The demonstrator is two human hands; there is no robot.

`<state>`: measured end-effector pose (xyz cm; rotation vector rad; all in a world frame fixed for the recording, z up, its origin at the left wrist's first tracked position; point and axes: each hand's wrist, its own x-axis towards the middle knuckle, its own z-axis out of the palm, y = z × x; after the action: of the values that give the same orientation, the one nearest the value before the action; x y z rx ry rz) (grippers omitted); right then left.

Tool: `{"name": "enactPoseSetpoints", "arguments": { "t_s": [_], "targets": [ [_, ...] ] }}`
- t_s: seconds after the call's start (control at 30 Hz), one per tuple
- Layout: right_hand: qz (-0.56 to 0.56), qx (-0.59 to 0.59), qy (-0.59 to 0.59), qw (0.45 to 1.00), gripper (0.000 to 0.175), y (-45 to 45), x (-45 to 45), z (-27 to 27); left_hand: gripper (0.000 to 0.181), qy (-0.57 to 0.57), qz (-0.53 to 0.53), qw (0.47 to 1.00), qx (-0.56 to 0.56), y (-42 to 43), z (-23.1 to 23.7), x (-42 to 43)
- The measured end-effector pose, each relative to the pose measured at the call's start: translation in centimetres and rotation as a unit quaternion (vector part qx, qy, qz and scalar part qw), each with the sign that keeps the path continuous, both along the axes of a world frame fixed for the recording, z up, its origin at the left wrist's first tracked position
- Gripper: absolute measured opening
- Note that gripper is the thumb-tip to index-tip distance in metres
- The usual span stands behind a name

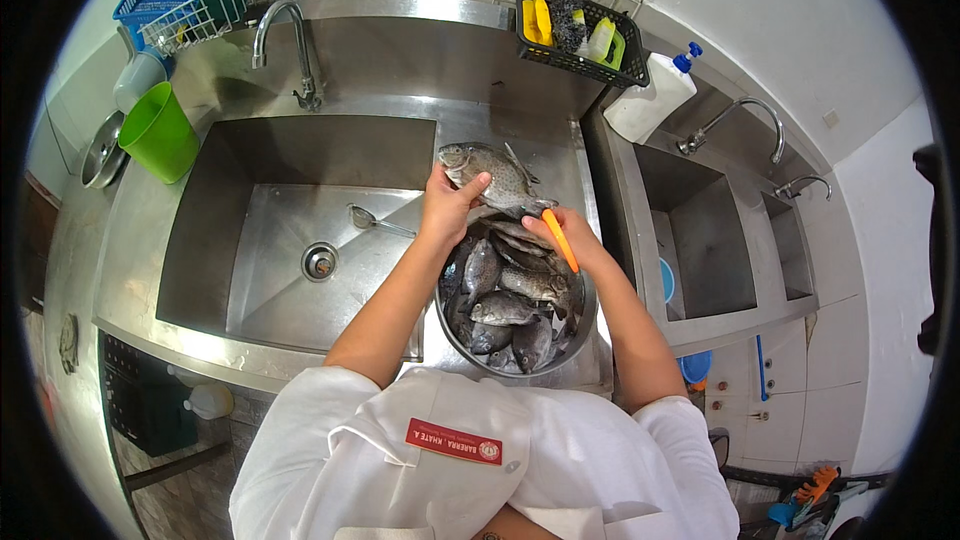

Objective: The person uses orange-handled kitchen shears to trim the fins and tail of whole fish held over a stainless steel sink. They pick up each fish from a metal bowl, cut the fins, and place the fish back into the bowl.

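Observation:
A whole grey spotted fish (491, 172) is held up over the counter by my left hand (450, 202), with the thumb across its side. Its head points left and its tail lies toward my right hand (574, 236). That hand grips an orange-handled tool (561, 241) at the tail; the working end is hard to make out, so I cannot tell scissors from a knife. Below both hands, a round metal basin (444, 319) holds several more whole fish (504, 309), piled over one another.
Left of the basin is a deep stainless steel sink (270, 270) with a metal spoon or ladle (364, 217) in it. A faucet (304, 60), green bucket (159, 133), black basket of sponges (581, 34) and white pump bottle (651, 97) stand around. More sinks (709, 240) lie right.

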<state>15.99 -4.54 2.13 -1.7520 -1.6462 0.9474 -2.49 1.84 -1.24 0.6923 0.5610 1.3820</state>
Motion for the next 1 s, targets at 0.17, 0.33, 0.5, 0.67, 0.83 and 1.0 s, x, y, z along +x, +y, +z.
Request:
{"name": "enactPoseSetpoints", "arguments": {
  "t_s": [0.17, 0.33, 0.5, 0.67, 0.83, 1.0],
  "targets": [
    [0.009, 0.028, -0.027, 0.999, 0.042, 0.9, 0.5, 0.0, 0.033, 0.003, -0.009, 1.0, 0.02, 0.4, -0.2, 0.1],
    [0.004, 0.044, -0.102, 0.994, 0.035, 1.1, 0.3, 0.2, 0.033, -0.021, -0.021, 1.0, -0.004, 0.7, -0.3, 0.0],
    [0.012, 0.046, -0.113, 0.992, 0.035, 1.1, 0.1, 0.4, 0.033, -0.067, -0.034, 0.996, -0.057, 0.6, -0.4, 0.1],
    [0.017, 0.054, -0.124, 0.991, 0.033, 1.0, 0.0, 0.5, 0.033, -0.065, -0.041, 0.994, -0.073, 1.0, -0.9, 0.0],
    [0.01, 0.022, -0.141, 0.99, 0.035, 0.9, 0.0, 1.4, 0.033, -0.063, -0.04, 0.995, -0.072, 1.2, -1.2, 0.0],
    [0.004, 0.035, -0.18, 0.983, 0.041, 0.7, -0.2, 2.1, 0.032, -0.078, -0.064, 0.992, -0.082, 1.4, -1.3, 0.0]
  ]
}}
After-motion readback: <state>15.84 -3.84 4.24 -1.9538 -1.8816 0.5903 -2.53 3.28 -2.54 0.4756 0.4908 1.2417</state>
